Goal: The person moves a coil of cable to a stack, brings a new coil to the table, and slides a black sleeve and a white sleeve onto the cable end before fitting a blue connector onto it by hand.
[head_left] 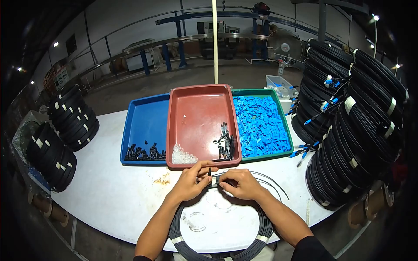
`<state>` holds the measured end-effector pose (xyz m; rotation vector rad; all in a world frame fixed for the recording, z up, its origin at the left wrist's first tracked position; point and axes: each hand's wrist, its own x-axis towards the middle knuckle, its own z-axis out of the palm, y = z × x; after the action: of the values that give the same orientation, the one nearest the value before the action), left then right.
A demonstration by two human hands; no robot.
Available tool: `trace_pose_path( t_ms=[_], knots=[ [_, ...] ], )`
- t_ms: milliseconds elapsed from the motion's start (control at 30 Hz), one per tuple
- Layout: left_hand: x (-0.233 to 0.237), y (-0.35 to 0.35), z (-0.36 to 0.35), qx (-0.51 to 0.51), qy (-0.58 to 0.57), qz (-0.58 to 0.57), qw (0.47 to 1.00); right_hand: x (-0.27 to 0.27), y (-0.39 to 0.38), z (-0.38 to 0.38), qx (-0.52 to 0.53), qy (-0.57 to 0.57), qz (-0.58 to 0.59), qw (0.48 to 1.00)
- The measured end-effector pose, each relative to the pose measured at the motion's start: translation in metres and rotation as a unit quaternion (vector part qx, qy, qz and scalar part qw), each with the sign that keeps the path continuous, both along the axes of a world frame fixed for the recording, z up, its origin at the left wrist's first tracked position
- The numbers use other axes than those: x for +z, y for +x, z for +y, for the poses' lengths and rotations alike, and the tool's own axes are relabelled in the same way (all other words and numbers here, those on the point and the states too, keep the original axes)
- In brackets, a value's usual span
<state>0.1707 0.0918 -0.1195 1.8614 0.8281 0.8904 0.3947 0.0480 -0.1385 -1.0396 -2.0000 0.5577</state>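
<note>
A coil of black cable (177, 222), tied with pale tape, lies at the table's front edge and overhangs it slightly. At its far side, my left hand (191, 182) is closed with a small black tapered piece (210, 171) upright between the fingers. Close by on the right, my right hand (242, 184) has its fingers curled together against the top of the coil, beside a tape tie (214, 182). What its fingertips pinch is hidden. Loose cable ends (272, 179) stick out to the right behind this hand.
Just beyond my hands stand a blue tray (148, 115) with small black parts, a red tray (202, 113) with clear and black pieces, and a green tray (284, 126) full of blue connectors. Coil stacks rise on the left (74, 117) and right (352, 161).
</note>
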Motion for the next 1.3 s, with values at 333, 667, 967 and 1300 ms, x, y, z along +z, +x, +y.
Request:
trace_pose_path(
  t_ms=[333, 667, 967, 1300],
  knots=[
    [-0.009, -0.014, -0.002, -0.044, 0.147, 0.057, 0.986, 0.002, -0.003, -0.001, -0.007, 0.016, -0.014, 1.0],
    [-0.018, -0.015, -0.001, -0.059, 0.031, 0.011, 0.998, 0.001, -0.004, 0.0, 0.016, 0.036, -0.004, 0.999],
    [-0.019, -0.016, -0.001, -0.051, -0.005, -0.038, 0.998, 0.002, -0.006, -0.001, 0.016, 0.056, -0.002, 0.998],
    [-0.019, -0.02, 0.002, -0.075, -0.027, -0.057, 0.995, 0.001, -0.005, -0.002, 0.031, 0.051, -0.025, 0.998]
  ],
)
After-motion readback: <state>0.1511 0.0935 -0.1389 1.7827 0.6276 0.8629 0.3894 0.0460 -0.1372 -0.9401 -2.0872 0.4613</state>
